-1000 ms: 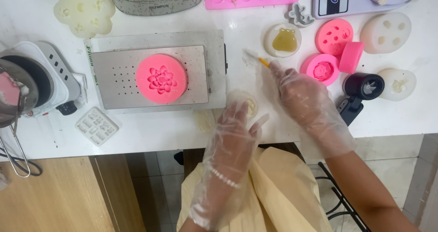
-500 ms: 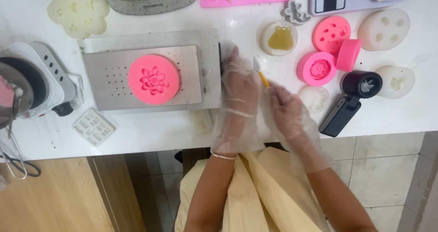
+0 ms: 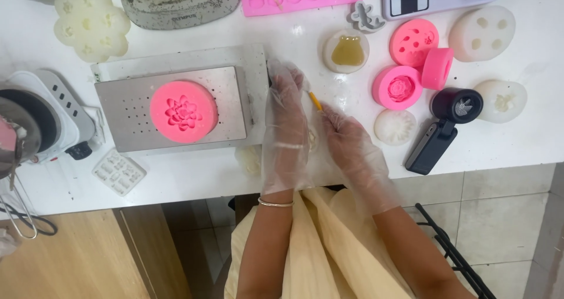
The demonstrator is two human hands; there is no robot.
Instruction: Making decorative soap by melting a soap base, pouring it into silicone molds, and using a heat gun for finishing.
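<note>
Stick [image 3: 316, 101] pinched in right hand [image 3: 352, 149], beside left hand [image 3: 286, 128].

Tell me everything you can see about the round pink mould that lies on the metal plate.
The pink mould is a thick round disc, bright pink, and looks like soft silicone. Its top face has a sunken flower shape with many layered petals, and the cavity appears empty. It lies flat, face up, near the middle of the grey metal plate, which has small holes to the mould's left. Only the plate touches it. The gloved left hand rests to its right, past the plate's edge, apart from the mould.
</note>
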